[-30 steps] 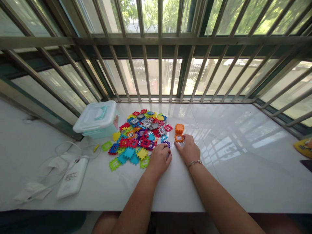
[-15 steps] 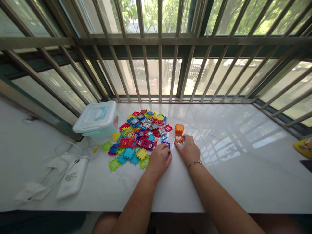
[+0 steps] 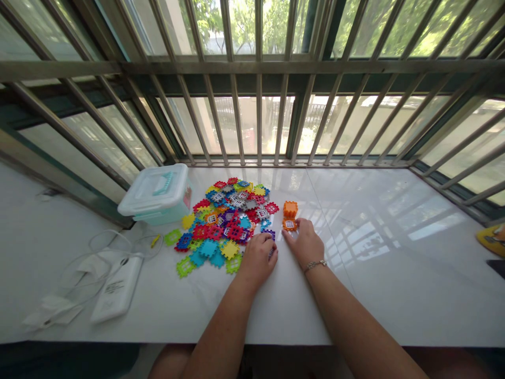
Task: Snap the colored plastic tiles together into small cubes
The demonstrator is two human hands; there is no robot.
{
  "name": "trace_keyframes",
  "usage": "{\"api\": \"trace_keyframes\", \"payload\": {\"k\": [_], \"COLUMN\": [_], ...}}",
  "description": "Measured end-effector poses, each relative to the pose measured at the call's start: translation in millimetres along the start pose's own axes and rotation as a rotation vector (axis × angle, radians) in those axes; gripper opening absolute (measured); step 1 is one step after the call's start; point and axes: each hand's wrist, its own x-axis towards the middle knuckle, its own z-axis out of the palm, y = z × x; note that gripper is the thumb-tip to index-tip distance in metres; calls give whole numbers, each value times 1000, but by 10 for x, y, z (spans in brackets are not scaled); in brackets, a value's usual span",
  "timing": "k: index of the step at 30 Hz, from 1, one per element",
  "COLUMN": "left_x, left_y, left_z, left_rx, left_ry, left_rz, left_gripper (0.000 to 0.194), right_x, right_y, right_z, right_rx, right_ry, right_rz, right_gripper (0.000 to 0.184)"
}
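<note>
My right hand (image 3: 306, 243) has its thumb and forefinger on the sides of an orange window tile (image 3: 289, 225), which lies flat on the white table. Just behind that tile, and touching or very close to it, stands a stack of orange notched tiles (image 3: 290, 209). My left hand (image 3: 258, 257) rests at the right edge of a heap of colourful interlocking tiles (image 3: 215, 231), fingers curled down. Beneath them a bit of purple shows, apparently a purple tile, mostly hidden. Another purple tile (image 3: 270, 233) lies just beyond the fingertips.
A clear-lidded turquoise box (image 3: 155, 195) stands behind the heap on the left. A white power bank (image 3: 117, 288) with tangled cables (image 3: 92, 258) lies at the front left. Metal window bars (image 3: 259, 116) rise along the back edge. A yellow object (image 3: 493, 239) sits at the far right.
</note>
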Motion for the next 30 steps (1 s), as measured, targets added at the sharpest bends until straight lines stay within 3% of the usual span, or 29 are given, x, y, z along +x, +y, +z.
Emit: {"api": "trace_keyframes", "payload": {"k": [30], "left_x": [8], "left_y": [12], "left_z": [-17], "left_rx": [-3], "left_ry": [-7], "left_rz": [-17], "left_gripper": [10], "right_x": [2], "right_y": [-3], "right_z": [-14], "right_rx": [5], "right_ry": [-9], "right_rz": [-2], "right_gripper": [47]}}
